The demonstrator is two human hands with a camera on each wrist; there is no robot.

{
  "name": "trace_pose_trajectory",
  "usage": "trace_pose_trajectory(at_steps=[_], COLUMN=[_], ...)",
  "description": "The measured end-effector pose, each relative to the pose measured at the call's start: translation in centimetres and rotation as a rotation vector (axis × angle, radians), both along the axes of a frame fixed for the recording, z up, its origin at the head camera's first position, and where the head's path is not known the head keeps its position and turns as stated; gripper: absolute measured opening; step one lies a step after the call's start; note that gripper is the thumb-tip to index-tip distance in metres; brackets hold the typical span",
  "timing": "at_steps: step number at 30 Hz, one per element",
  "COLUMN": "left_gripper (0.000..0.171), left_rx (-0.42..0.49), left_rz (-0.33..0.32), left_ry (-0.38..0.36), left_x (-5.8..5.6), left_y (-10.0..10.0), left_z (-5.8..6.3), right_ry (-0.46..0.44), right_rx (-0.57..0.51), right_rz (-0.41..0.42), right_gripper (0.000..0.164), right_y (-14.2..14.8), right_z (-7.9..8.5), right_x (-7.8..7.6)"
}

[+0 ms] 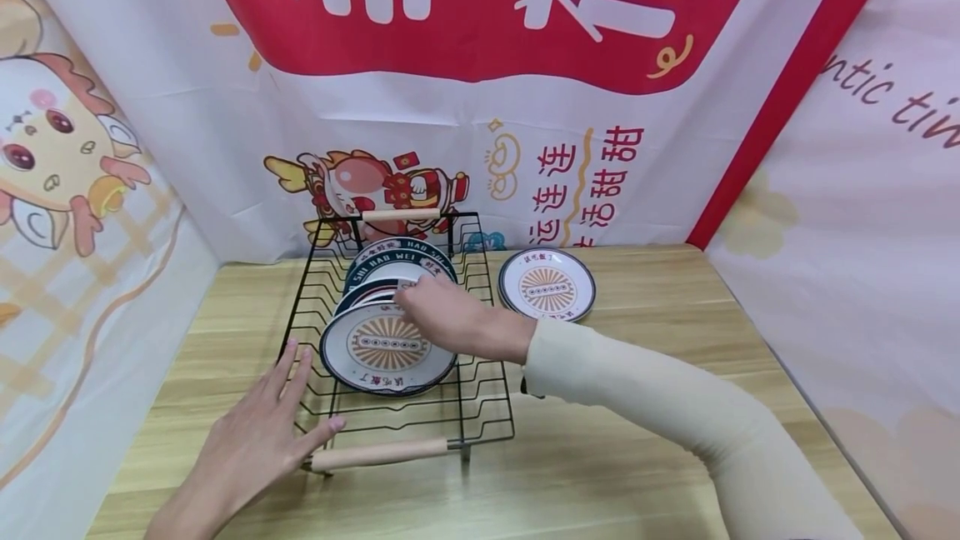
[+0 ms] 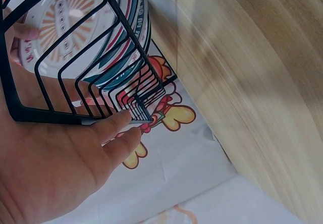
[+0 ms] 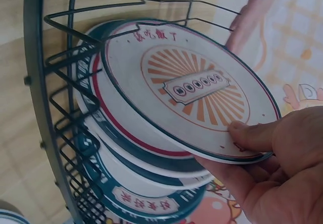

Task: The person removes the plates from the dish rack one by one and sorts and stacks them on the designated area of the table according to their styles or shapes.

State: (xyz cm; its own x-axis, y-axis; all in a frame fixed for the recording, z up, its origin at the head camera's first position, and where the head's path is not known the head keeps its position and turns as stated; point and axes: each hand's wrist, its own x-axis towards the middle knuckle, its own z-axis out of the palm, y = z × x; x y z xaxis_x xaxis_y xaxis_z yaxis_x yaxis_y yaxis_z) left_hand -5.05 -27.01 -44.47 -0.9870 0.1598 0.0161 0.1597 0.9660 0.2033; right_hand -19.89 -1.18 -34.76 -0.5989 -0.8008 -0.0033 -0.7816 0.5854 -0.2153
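Note:
A black wire dish rack (image 1: 487, 419) with wooden handles (image 1: 390, 454) stands on the table. Several patterned plates (image 1: 397, 267) lean one behind another in its slots. At the front of the row, my right hand (image 1: 450, 315) pinches the upper rim of a white plate (image 3: 186, 93) with an orange sunburst, thumb on its face and fingers behind. This plate tilts back, its lower edge within the rack. My left hand (image 1: 255, 432) rests at the rack's front left side with fairly straight, spread fingers touching the wire frame (image 2: 45, 117).
Right of the rack, a short stack of similar sunburst plates (image 1: 547, 286) lies flat on the wooden table (image 1: 637, 440). A printed cloth (image 1: 480, 107) hangs behind the table, with more cloth along both sides.

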Motion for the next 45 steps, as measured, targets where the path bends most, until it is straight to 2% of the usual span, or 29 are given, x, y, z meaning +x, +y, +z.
trace_pose_trajectory(at_steps=[6, 11, 17, 20, 24, 27, 32, 37, 45], left_gripper=[0.11, 0.11, 0.11, 0.108, 0.108, 0.108, 0.108, 0.108, 0.108], left_rx=[-0.001, -0.003, 0.004, 0.008, 0.007, 0.006, 0.007, -0.003, 0.001], left_rz=[0.01, 0.012, 0.01, 0.004, 0.0, 0.002, -0.001, -0.002, 0.003], left_ry=[-0.022, -0.029, -0.017, -0.004, 0.001, -0.008, -0.013, -0.007, -0.01], left_x=[0.1, 0.1, 0.1, 0.1, 0.0, 0.0, 0.0, 0.0, 0.0], left_y=[0.1, 0.2, 0.0, -0.1, -0.1, -0.1, 0.1, 0.1, 0.1], left_z=[0.2, 0.2, 0.4, 0.4, 0.4, 0.4, 0.3, 0.3, 0.3], right_ry=[0.012, -0.024, 0.055, 0.029, -0.006, 0.009, 0.044, 0.057, 0.05], right_rx=[-0.083, -0.181, -0.246, -0.296, -0.346, -0.362, -0.352, -0.357, -0.336], right_rz=[-0.01, -0.029, -0.113, -0.141, -0.193, -0.231, -0.348, -0.439, -0.588], right_gripper=[0.014, 0.017, 0.018, 0.018, 0.015, 0.016, 0.025, 0.031, 0.031], right_y=[1.1, 2.4, 3.8, 4.8, 6.2, 7.4, 9.9, 12.8, 17.5], right_z=[1.8, 4.2, 7.8, 9.3, 10.7, 11.6, 13.1, 13.5, 11.4], right_x=[0.1, 0.1, -0.7, -1.3, -1.9, -2.5, -3.9, -5.8, -8.9])
